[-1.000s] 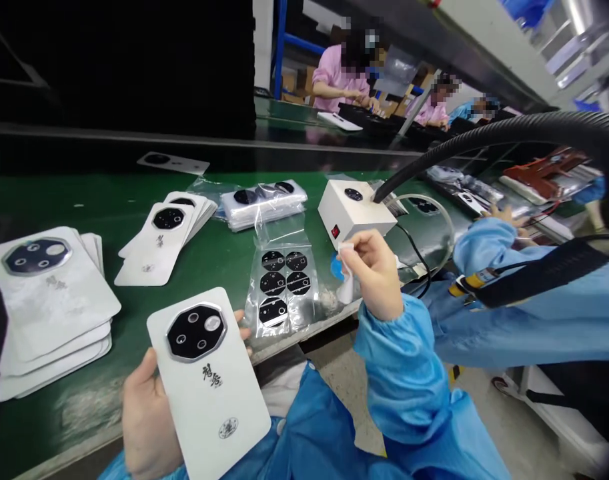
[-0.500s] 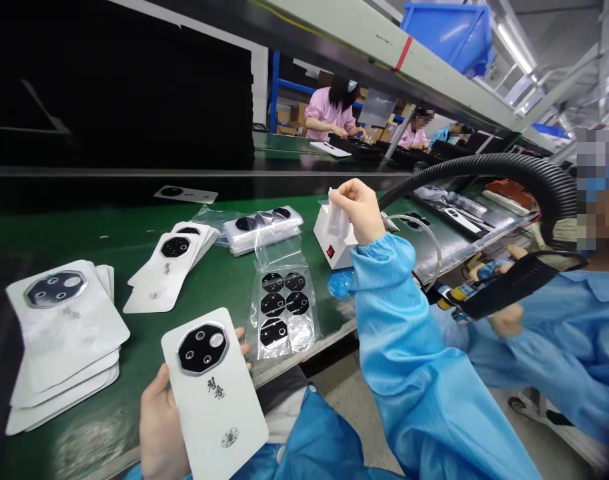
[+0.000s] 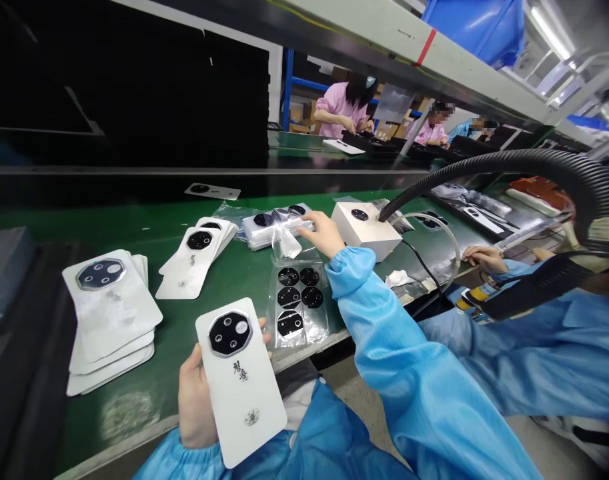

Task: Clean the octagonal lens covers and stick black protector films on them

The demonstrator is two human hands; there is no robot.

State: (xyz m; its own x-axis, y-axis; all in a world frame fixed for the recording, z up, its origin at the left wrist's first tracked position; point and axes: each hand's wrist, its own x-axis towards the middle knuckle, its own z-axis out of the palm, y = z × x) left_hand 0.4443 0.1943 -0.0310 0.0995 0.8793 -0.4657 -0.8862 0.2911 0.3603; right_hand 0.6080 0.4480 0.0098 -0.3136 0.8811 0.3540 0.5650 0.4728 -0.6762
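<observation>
The white card (image 3: 240, 400) bears two black brush-style characters (image 3: 241, 371), too stylised to read, above a small round seal (image 3: 251, 417). The stacked cards (image 3: 111, 313) show similar marks, too faint to read.

A white card (image 3: 241, 383) partly hides the left hand (image 3: 195, 403). A distant co-worker's hands (image 3: 365, 125) are too small to make out.

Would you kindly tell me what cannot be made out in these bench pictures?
Head view:
Left hand: its fingers are hidden behind the white card.
Bagged stack: partly covered by the right hand and loose film.
Yellow-banded tool: mostly hidden by a black strap.
Black stickers: fine marking too small to read.
</observation>
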